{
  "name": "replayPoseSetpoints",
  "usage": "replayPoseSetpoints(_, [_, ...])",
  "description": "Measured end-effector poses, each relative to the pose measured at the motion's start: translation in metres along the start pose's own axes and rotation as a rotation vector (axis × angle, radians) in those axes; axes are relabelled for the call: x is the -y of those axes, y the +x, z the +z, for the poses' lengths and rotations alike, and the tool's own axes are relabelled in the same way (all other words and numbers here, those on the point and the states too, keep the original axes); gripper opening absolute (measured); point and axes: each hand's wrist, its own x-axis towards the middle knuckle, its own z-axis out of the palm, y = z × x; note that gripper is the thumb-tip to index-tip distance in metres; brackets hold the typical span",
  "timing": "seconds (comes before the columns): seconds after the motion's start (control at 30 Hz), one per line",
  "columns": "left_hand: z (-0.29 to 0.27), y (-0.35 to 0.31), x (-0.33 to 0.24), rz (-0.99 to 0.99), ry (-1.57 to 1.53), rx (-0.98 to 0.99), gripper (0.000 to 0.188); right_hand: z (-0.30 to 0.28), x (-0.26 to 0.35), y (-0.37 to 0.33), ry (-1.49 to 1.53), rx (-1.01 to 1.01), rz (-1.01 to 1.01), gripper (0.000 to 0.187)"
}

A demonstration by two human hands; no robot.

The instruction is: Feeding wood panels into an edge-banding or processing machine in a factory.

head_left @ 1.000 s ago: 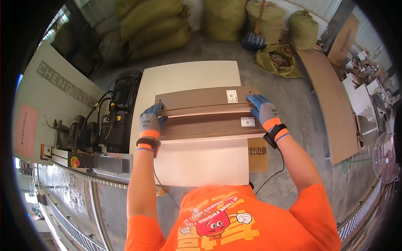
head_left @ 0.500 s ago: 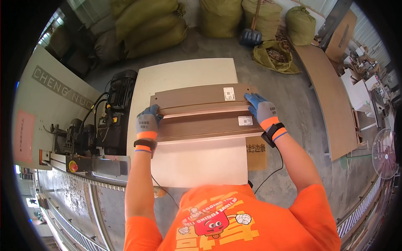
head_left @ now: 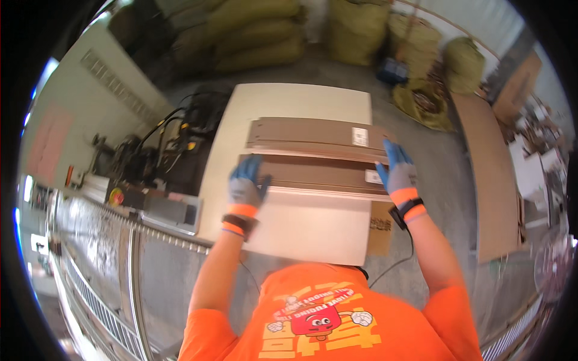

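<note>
Two stacks of long brown panels lie side by side on a white board. The far panel stack and the near panel stack each carry a white label near the right end. My left hand, in a grey and blue glove, rests at the left end of the near stack, fingers stretched forward and thumb apart along its front edge. At the right ends of both stacks, my right hand lies with fingers extended and thumb spread toward the near stack. Neither hand is wrapped around a panel.
A machine with dark motors and a red knob stands close on the left. Cardboard shows beside the white board. Stuffed sacks line the back; a long brown board extends along the right.
My left hand has let go of the far stack's end and come nearer, to the near stack. My right hand has slid slightly toward me. The whole view has shifted.
</note>
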Motion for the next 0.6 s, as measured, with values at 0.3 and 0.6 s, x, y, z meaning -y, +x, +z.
replayPoseSetpoints(0.3, [-0.027,-0.185,-0.051,-0.159,-0.106,0.329,0.033,0.016,0.148,-0.052,0.373,0.184,-0.554,0.05])
replayPoseSetpoints(0.6, [-0.044,-0.225,-0.068,-0.133,-0.13,0.253,0.044,0.109,0.293,-0.047,0.468,0.459,-0.768,0.055])
